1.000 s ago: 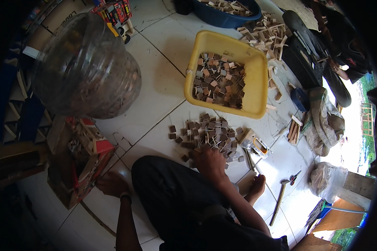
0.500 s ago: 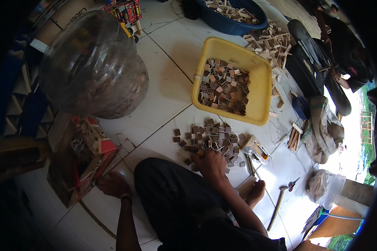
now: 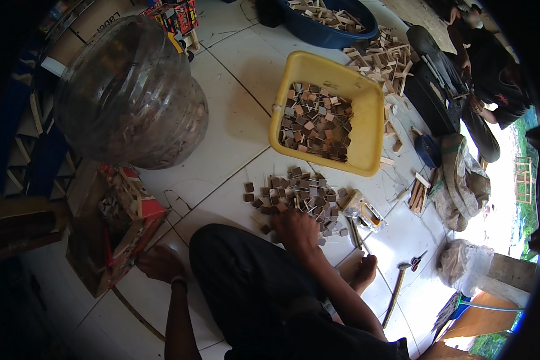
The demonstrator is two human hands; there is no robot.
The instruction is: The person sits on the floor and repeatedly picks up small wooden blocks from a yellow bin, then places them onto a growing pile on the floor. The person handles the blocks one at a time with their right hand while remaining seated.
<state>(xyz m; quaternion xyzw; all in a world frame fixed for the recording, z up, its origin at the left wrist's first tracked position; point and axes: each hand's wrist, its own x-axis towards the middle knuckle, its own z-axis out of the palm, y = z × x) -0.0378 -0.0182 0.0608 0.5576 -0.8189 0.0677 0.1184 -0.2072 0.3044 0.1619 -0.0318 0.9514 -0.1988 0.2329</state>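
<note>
Dozens of small brown wooden squares (image 3: 297,195) lie in a loose heap on the white tiled floor (image 3: 234,129), just in front of our knee, and our right hand (image 3: 295,231) rests palm-down on the heap's near edge at about 6 o'clock from its middle, fingers curled among the pieces; whether they pinch one we cannot tell, since the back of the hand hides them. Our left hand (image 3: 157,263) is well apart at 9 o'clock, planted on the floor beside the open cardboard box (image 3: 111,231), fingers spread flat and holding nothing. At 12 o'clock from the heap stands the yellow tub (image 3: 366,129), partly filled with the same squares, and beyond it a blue basin (image 3: 336,36) of pale offcuts. A big clear plastic sack (image 3: 129,96) bulges at 10 o'clock; a hammer (image 3: 397,291) lies at 4 o'clock. We judge the step in hand to be sorting or gathering squares from the heap. The next move would call for a light pinch on a single piece without scattering its neighbours.
</note>
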